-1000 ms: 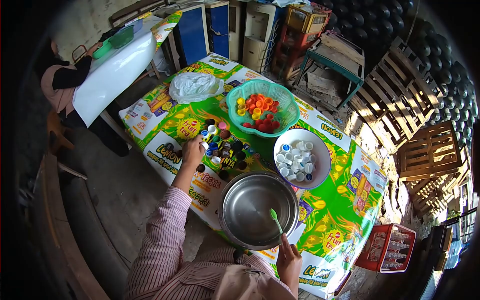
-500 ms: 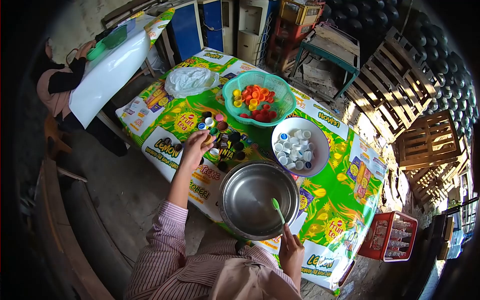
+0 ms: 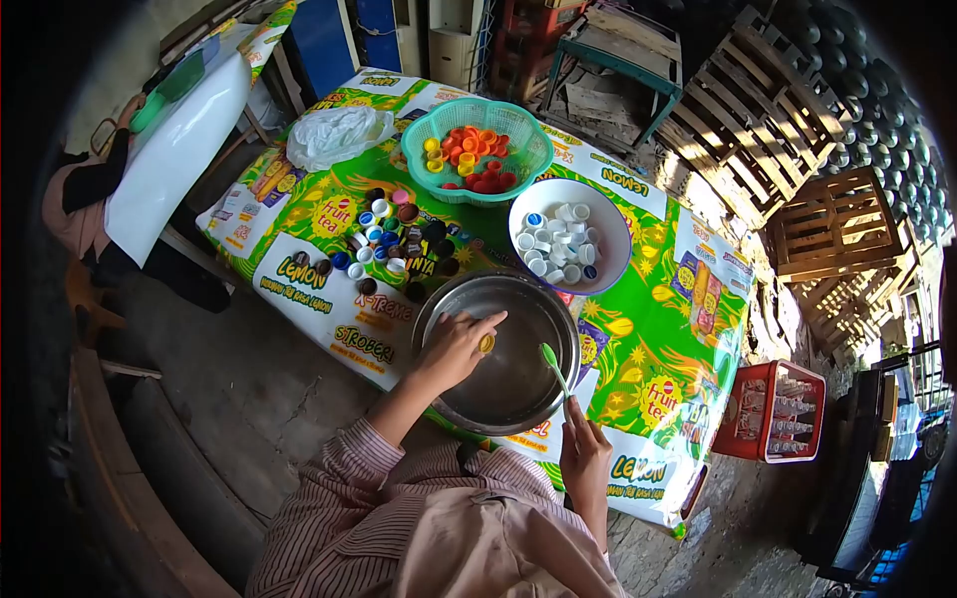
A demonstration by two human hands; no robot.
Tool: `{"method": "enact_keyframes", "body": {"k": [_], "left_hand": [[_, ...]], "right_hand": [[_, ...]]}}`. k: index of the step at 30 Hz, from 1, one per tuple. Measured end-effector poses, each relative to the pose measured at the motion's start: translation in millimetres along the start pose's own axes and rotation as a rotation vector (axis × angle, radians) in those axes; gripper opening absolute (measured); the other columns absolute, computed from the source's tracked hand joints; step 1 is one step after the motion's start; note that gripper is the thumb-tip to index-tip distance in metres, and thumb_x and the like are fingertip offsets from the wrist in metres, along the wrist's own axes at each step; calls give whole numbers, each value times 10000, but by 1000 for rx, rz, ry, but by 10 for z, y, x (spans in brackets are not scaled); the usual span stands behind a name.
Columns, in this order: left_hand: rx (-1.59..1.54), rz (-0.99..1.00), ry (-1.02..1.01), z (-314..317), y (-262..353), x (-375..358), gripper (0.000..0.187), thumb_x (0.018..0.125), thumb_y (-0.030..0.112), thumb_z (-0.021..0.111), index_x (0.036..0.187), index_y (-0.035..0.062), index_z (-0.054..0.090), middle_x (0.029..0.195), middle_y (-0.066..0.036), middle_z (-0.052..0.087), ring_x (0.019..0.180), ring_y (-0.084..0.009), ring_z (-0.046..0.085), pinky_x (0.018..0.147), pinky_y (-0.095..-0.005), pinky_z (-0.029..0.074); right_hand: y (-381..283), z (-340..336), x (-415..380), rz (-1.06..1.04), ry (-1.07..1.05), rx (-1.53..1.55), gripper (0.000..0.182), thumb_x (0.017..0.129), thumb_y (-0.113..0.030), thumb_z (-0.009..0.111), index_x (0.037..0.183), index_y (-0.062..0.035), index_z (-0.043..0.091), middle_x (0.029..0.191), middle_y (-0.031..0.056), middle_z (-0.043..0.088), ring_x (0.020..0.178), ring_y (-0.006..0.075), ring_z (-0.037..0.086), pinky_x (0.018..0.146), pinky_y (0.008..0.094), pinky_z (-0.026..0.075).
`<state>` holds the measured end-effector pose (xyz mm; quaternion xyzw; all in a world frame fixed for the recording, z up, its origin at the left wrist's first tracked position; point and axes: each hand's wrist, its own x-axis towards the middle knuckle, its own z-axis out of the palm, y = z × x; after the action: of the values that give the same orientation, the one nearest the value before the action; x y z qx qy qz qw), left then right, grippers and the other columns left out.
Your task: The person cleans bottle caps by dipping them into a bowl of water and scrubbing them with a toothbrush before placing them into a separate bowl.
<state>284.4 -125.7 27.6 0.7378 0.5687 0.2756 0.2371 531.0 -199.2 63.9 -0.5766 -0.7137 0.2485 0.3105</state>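
Note:
My left hand [image 3: 454,354] is over a wide metal bowl [image 3: 513,399], its fingers closed on a yellow bottle cap [image 3: 486,343]. A green toothbrush [image 3: 557,369] is gripped in my right hand [image 3: 585,453] at the bowl's near right side, its bristle end over the bowl. Beyond my left hand lies a loose group of bottle caps [image 3: 397,239] in black, brown, blue, white and other colours. A white bowl [image 3: 518,204] with a blue rim holds white caps and a few blue ones. The green plastic basket [image 3: 414,159] contains yellow, orange and red caps.
A crumpled white plastic bag [image 3: 339,138] lies at the table's far left. Bright printed sheeting [image 3: 638,329] covers the table. Another person [image 3: 85,204] works at a white-covered table on the left. A red bottle crate [image 3: 770,412] and wooden pallets [image 3: 743,115] stand to the right.
My left hand has come from the loose caps to above the metal bowl, carrying the cap. My right hand still holds the toothbrush there. The camera view has shifted.

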Motion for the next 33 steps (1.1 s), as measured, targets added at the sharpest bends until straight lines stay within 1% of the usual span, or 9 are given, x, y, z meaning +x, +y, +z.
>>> {"method": "enact_keyframes", "body": {"k": [2,7,10,15,19,22,27,31,33], "left_hand": [[192,43,-44,103,-64,32,701,713,45,670,1348,159,397,991,44,635,949,-187,529,869,-378,327],[161,31,-89,208,-89,79,703,706,33,668,1342,144,392,1005,28,641,919,-221,565,877,-393,353],[-80,-57,-127,276,-123,100,686,708,-9,661,1325,119,390,999,-19,640,881,-242,604,850,-390,419],[-632,-94,-33,310,-30,94,687,715,-46,690,1313,78,375,1041,-100,604,901,-185,626,766,-285,497],[-709,-149,-45,217,115,70,712,725,-25,707,1330,70,343,1062,-93,590,905,-166,620,776,-272,493],[-735,-148,-12,196,148,38,764,731,-12,716,1361,69,291,1066,-104,593,899,-156,621,773,-265,488],[-782,-209,93,207,94,-8,897,720,4,737,1415,51,172,1067,-125,616,900,-154,625,791,-260,476],[-867,-226,81,161,101,-58,925,721,-1,734,1424,51,135,1065,-140,620,903,-162,627,826,-280,476],[-861,-212,102,181,128,-61,930,722,-7,732,1425,53,127,1064,-142,620,904,-163,626,832,-285,477]], "right_hand": [[-15,-10,-11,29,-21,5,417,842,-48,572,1246,-144,548,667,141,551,555,305,560,528,404,443],[4,-8,-35,2,-17,-8,434,840,-48,574,1258,-162,540,664,137,551,554,303,560,521,406,441],[26,-2,-48,14,-24,0,442,841,-52,575,1265,-170,534,669,135,556,555,301,561,521,406,442],[29,4,-32,15,-12,7,440,844,-62,577,1268,-171,530,670,131,557,555,298,562,518,406,442],[-57,-1,26,84,-103,-33,399,854,-27,554,1245,-109,541,787,191,610,641,327,609,573,372,471],[-58,104,54,-66,-88,-82,445,846,-62,563,1274,-177,523,683,110,536,520,279,545,483,408,437],[-124,232,91,-32,-113,-76,493,800,-12,585,1260,-181,539,678,120,550,548,278,549,530,400,444],[-95,208,99,-146,-113,-133,529,805,-38,557,1294,-230,498,729,74,577,538,251,586,472,381,477],[-181,120,135,-33,-141,-158,493,796,-16,593,1256,-189,545,694,93,570,560,244,570,526,378,463]]}}
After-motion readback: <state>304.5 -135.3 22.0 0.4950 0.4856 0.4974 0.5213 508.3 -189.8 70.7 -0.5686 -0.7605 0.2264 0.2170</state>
